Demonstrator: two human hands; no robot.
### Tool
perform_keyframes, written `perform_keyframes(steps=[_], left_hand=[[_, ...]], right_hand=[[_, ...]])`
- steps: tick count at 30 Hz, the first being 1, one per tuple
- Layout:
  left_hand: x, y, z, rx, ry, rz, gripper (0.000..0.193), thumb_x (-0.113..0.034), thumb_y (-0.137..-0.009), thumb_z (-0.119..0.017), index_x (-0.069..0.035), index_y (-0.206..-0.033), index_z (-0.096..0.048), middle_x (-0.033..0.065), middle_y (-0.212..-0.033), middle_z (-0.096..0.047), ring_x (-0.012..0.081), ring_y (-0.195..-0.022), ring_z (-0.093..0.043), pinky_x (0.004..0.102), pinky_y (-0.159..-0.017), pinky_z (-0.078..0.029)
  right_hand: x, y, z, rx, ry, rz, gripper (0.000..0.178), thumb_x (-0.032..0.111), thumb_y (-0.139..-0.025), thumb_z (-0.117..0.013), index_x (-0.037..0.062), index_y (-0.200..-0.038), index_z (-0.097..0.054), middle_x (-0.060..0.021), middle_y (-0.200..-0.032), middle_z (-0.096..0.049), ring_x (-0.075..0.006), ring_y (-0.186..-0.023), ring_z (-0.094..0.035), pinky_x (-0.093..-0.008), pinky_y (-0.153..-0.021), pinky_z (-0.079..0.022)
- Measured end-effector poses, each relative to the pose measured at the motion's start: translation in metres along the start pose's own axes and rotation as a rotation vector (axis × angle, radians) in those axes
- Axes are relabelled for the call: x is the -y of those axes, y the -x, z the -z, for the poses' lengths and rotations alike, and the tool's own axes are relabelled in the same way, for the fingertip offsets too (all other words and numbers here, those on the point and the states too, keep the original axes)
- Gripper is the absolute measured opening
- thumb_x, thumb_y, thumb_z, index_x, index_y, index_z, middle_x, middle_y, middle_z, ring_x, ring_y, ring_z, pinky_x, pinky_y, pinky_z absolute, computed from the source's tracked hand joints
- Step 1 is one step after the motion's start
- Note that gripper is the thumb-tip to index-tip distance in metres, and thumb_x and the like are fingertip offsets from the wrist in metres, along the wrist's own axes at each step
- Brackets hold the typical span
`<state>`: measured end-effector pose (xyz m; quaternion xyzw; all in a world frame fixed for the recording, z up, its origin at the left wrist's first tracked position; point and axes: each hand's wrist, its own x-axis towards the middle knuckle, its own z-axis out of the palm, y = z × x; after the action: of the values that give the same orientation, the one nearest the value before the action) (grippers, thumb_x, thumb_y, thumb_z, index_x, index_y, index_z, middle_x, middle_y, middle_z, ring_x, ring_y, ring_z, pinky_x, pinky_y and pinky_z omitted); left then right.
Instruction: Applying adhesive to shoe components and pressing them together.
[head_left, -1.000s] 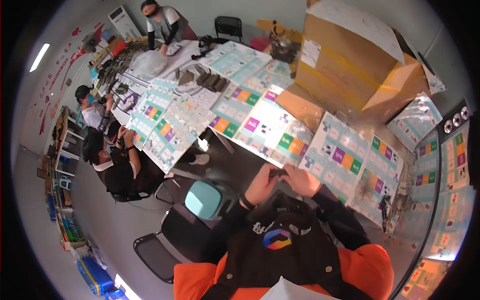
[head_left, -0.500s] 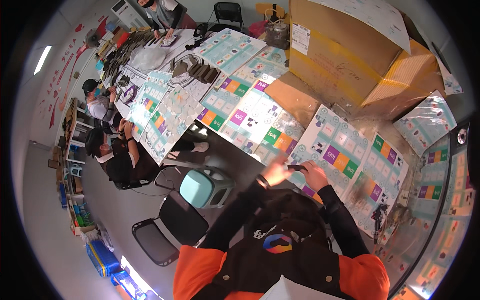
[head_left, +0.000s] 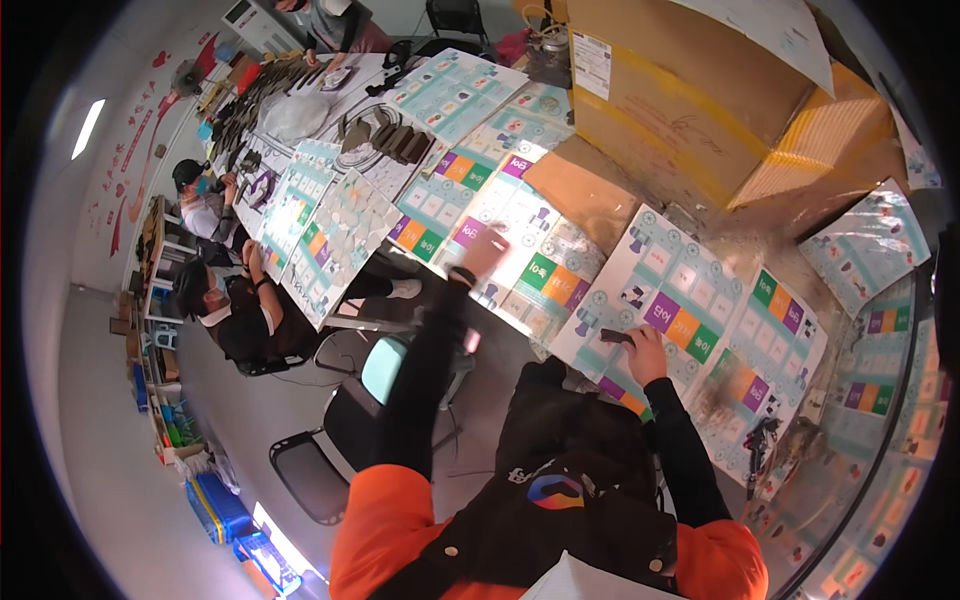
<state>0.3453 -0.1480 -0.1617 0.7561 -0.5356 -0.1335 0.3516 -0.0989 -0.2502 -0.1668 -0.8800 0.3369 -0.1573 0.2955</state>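
Note:
My right hand (head_left: 646, 356) is closed on one end of a small dark strip (head_left: 616, 337), whose exact kind I cannot make out. It holds the strip just over the printed sheets (head_left: 650, 262) at the table's near side. My left hand (head_left: 484, 254) is stretched forward to the left, above a bright sunlit sheet (head_left: 520, 225). Motion smears its fingers, so whether anything is in them does not show. Farther off lie several dark strips (head_left: 404, 142) beside a coiled cord (head_left: 360, 130).
A large cardboard box (head_left: 670, 110) stands on the table at the far right. Plain cardboard (head_left: 580, 185) lies in front of it. Chairs (head_left: 305, 475) and a pale blue stool (head_left: 383, 370) stand to my left. Several people sit or stand along the far left tables, one person (head_left: 225, 310) nearest.
My left hand has let go of the dark strip and swung forward and left over the sheets. My right hand keeps the strip, shifted slightly to the right.

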Motion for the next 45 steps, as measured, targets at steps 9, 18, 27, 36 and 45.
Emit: perform_keyframes(steps=[9, 18, 27, 36, 45], left_hand=[[-0.123, 0.100, -0.203, 0.031, 0.068, 0.031, 0.058, -0.005, -0.073, -0.077, -0.001, -0.128, -0.056, 0.0158, -0.110, -0.056, 0.0294, -0.087, -0.058, 0.0398, -0.079, -0.051], [-0.136, 0.119, -0.244, 0.114, 0.244, 0.179, 0.049, 0.000, -0.086, -0.067, 0.002, -0.134, -0.056, 0.0152, -0.116, -0.054, 0.0280, -0.086, -0.062, 0.0362, -0.077, -0.053], [-0.157, 0.120, -0.242, 0.106, 0.044, 0.133, 0.053, -0.001, -0.092, -0.057, 0.001, -0.145, -0.046, 0.0217, -0.128, -0.052, 0.0395, -0.119, -0.052, 0.0430, -0.097, -0.047], [-0.186, 0.114, -0.248, 0.088, 0.424, 0.294, 0.069, 0.000, -0.094, -0.046, -0.005, -0.158, -0.021, 0.0300, -0.140, -0.050, 0.0462, -0.116, -0.058, 0.0456, -0.093, -0.050], [-0.188, 0.108, -0.246, 0.155, 0.446, 0.377, 0.063, 0.000, -0.096, -0.044, -0.004, -0.157, -0.025, 0.0280, -0.140, -0.052, 0.0419, -0.119, -0.060, 0.0414, -0.095, -0.050]], right_hand=[[-0.038, -0.023, -0.044, -0.073, 0.061, 0.011, 0.024, 0.011, -0.083, -0.069, 0.0090, -0.106, -0.068, -0.0121, -0.102, -0.059, -0.0344, -0.106, -0.054, -0.0443, -0.095, -0.044], [-0.038, -0.005, -0.056, -0.111, 0.073, -0.095, 0.029, 0.007, -0.080, -0.069, 0.0097, -0.109, -0.065, -0.0089, -0.109, -0.056, -0.0329, -0.113, -0.050, -0.0464, -0.097, -0.040], [-0.034, 0.000, -0.069, -0.164, 0.032, -0.107, 0.033, -0.003, -0.078, -0.064, 0.0079, -0.109, -0.064, -0.0109, -0.111, -0.056, -0.0349, -0.116, -0.049, -0.0465, -0.101, -0.039], [-0.038, 0.001, -0.074, -0.173, -0.024, -0.108, 0.038, -0.003, -0.073, -0.064, 0.0064, -0.110, -0.065, -0.0109, -0.112, -0.056, -0.0347, -0.115, -0.049, -0.0462, -0.101, -0.039], [-0.038, -0.002, -0.072, -0.194, -0.051, -0.071, 0.034, 0.002, -0.076, -0.068, 0.0070, -0.109, -0.066, -0.0099, -0.112, -0.057, -0.0342, -0.112, -0.050, -0.0451, -0.098, -0.041]])
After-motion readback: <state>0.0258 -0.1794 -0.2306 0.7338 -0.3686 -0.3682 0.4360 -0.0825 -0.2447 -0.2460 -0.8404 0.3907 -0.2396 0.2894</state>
